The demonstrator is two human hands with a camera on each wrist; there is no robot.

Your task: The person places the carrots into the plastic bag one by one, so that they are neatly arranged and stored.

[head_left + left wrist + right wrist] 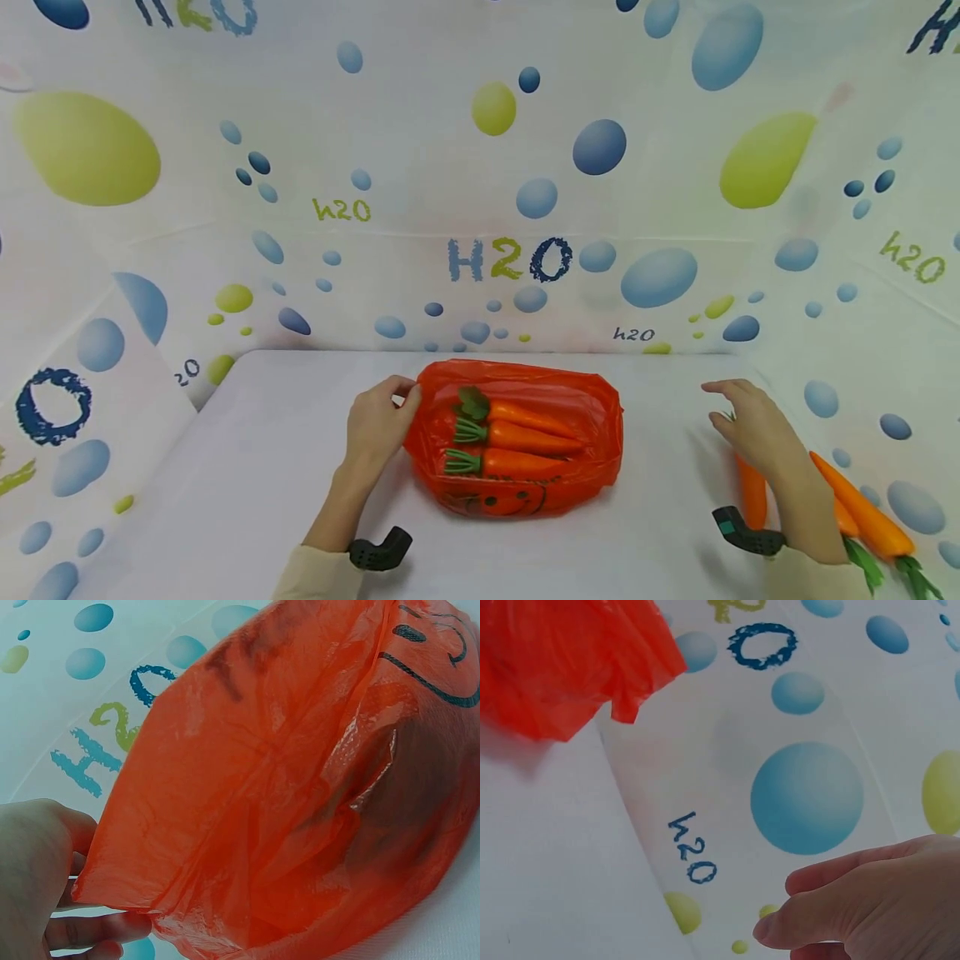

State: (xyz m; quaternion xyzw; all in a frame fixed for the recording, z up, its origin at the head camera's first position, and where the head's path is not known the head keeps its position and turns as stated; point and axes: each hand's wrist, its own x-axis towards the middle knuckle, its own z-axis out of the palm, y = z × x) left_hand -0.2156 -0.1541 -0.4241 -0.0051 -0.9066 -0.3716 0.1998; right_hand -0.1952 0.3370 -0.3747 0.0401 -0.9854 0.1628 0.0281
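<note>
A red plastic bag (592, 400) lies open at the middle of the white table, with a smiley face printed on its near side. Inside it are three orange carrots (532, 437) with green tops pointing left. My left hand (378, 425) pinches the bag's left rim; the left wrist view shows the bag's edge (120, 877) between thumb and fingers. To the right, my right hand (761, 429) holds nothing, its fingers apart and slightly bent. It hovers above a loose carrot (752, 496), which the hand and forearm partly cover.
More loose carrots (873, 521) lie at the right edge of the table (285, 467), partly behind the right forearm. A white cloth (420, 167) printed with blue and green drops hangs behind and around the table. Each wrist wears a black camera band (381, 550).
</note>
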